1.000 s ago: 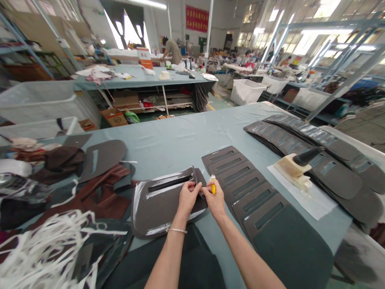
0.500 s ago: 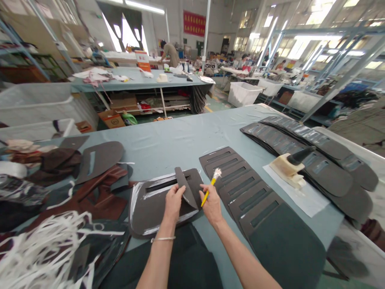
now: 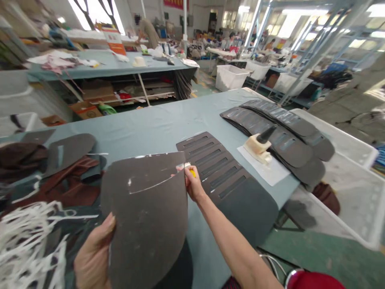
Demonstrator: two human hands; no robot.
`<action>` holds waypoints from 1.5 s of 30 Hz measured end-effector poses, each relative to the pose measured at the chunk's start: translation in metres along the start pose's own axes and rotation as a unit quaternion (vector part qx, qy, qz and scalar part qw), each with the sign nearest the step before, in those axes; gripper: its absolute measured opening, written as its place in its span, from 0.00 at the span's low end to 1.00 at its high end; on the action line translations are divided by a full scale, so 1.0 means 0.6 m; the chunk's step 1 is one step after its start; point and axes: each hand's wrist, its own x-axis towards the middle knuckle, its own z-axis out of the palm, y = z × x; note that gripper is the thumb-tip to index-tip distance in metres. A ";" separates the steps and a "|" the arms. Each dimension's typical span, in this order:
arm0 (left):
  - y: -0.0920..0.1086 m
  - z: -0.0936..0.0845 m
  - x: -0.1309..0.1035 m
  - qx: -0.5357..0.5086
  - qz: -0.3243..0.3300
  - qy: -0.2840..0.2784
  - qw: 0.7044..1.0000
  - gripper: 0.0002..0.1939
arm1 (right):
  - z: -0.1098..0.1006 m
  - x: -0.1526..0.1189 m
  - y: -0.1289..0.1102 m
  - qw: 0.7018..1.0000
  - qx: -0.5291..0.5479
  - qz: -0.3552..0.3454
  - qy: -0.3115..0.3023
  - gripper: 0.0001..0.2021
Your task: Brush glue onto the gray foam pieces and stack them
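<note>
The grey panel (image 3: 147, 216) is raised above the blue-green table (image 3: 207, 106), spanning the space between both hands. The left hand (image 3: 94, 255) grips its lower left edge, thumb on the near face; its other fingers are mostly hidden, so how far they open is unclear. The right hand (image 3: 194, 184) is at the upper right edge, fingers curled closed around a yellow-handled brush (image 3: 192, 173), its fingertips partly hidden by the panel. Slotted grey pieces (image 3: 231, 176) lie just beyond the right hand.
</note>
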 end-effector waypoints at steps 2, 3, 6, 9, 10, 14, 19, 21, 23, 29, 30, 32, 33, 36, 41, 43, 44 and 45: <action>-0.035 0.007 -0.009 -0.009 -0.019 0.028 0.999 0.21 | -0.053 -0.023 -0.020 1.000 0.014 -0.003 0.021 0.16; -0.056 0.009 -0.010 -0.015 -0.032 0.032 0.999 0.20 | -0.087 -0.036 -0.029 0.999 0.006 -0.010 0.039 0.16; -0.131 0.017 -0.015 -0.018 -0.094 -0.018 0.995 0.21 | -0.220 -0.076 -0.050 0.988 -0.081 -0.038 0.125 0.17; -0.230 0.031 -0.035 0.041 -0.139 -0.112 0.983 0.22 | -0.383 -0.114 -0.071 0.946 -0.233 -0.063 0.215 0.17; -0.268 0.037 -0.045 0.073 -0.145 -0.146 0.976 0.23 | -0.438 -0.125 -0.078 0.926 -0.290 -0.064 0.234 0.16; -0.427 0.058 -0.085 0.216 -0.164 -0.234 0.934 0.20 | -0.616 -0.162 -0.100 0.851 -0.472 -0.033 0.227 0.12; -0.577 0.070 -0.100 0.309 -0.053 -0.166 0.935 0.25 | -0.716 -0.166 -0.099 0.799 -0.570 -0.043 0.188 0.09; -0.604 0.072 -0.101 0.366 0.014 -0.120 0.923 0.27 | -0.731 -0.158 -0.091 0.785 -0.588 -0.047 0.187 0.09; -0.614 0.077 -0.105 0.424 0.063 -0.099 0.898 0.28 | -0.740 -0.149 -0.083 0.779 -0.599 -0.052 0.180 0.08; -0.613 0.098 -0.127 0.529 0.126 -0.100 0.833 0.30 | -0.757 -0.133 -0.063 0.762 -0.624 -0.057 0.166 0.05; -0.613 0.101 -0.129 0.536 0.132 -0.107 0.827 0.29 | -0.759 -0.131 -0.062 0.758 -0.629 -0.054 0.165 0.05; -0.614 0.106 -0.129 0.544 0.145 -0.110 0.819 0.26 | -0.763 -0.127 -0.059 0.752 -0.638 -0.043 0.160 0.05; -0.613 0.107 -0.129 0.544 0.151 -0.108 0.818 0.25 | -0.765 -0.125 -0.058 0.749 -0.642 -0.038 0.159 0.06; -0.612 0.108 -0.128 0.537 0.162 -0.105 0.821 0.24 | -0.767 -0.122 -0.055 0.737 -0.655 -0.023 0.161 0.06; -0.612 0.103 -0.127 0.531 0.167 -0.095 0.825 0.24 | -0.771 -0.117 -0.053 0.712 -0.682 0.004 0.166 0.08; -0.612 0.101 -0.127 0.525 0.169 -0.092 0.829 0.24 | -0.773 -0.116 -0.054 0.706 -0.688 0.013 0.165 0.08; -0.611 0.101 -0.127 0.521 0.168 -0.091 0.832 0.23 | -0.773 -0.115 -0.055 0.705 -0.690 0.018 0.163 0.08; -0.610 0.101 -0.127 0.517 0.166 -0.091 0.835 0.23 | -0.773 -0.115 -0.055 0.704 -0.692 0.022 0.162 0.09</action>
